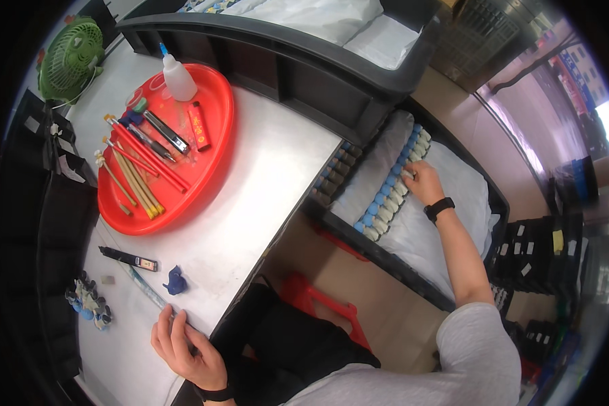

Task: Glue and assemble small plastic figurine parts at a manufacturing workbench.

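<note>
My right hand [423,181] reaches into a black crate [413,279] on the right, its fingers pinched at a row of small blue-and-cream figurines [386,196] lying on white plastic sheeting. The figurine in its fingertips is mostly hidden by them. On the white tabletop near its front edge rests my left hand [189,348], fingers stretched out and a little bent. Its fingertips are by the end of a slender pale stick [145,287]; no grip on it shows. Beyond lie a dark blue lump [176,280] and a black cutter-like tool [130,258].
A round red tray [216,155] holds brushes [139,183], a red box [201,126] and a white squeeze bottle [178,81]. Several figurines [88,301] stand at the table's left. A green fan [71,59] stands far left. A large black bin [250,57] borders the back.
</note>
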`<state>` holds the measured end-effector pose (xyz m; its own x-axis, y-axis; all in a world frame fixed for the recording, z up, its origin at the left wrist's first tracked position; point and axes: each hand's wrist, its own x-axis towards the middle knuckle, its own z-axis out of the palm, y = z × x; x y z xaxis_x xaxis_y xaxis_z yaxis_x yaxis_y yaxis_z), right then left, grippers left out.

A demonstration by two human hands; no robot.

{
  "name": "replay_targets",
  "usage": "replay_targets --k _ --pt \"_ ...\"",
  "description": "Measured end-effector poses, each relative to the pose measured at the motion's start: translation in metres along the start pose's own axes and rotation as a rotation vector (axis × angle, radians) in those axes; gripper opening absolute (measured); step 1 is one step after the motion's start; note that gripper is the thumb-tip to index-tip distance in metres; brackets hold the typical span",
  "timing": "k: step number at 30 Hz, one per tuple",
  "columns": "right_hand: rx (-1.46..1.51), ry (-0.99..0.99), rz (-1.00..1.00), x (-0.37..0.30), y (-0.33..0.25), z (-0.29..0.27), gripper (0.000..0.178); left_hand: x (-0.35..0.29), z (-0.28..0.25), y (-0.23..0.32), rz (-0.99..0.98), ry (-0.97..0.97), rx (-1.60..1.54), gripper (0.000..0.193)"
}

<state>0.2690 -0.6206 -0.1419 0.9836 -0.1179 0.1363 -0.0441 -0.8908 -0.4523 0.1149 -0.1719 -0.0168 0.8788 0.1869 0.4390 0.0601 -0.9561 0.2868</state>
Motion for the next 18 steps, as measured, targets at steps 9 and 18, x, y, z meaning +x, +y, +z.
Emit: replay_targets --k 9,18 --pt "0.209 -0.445 -0.223 -0.054 -0.057 -0.013 0.019 0.001 0.001 0.0 -0.002 0.003 0.024 0.019" --pt "0.025 -0.376 -0.19 -0.075 -0.067 -0.004 0.023 0.0 0.0 0.0 0.0 0.008 0.02 0.019"
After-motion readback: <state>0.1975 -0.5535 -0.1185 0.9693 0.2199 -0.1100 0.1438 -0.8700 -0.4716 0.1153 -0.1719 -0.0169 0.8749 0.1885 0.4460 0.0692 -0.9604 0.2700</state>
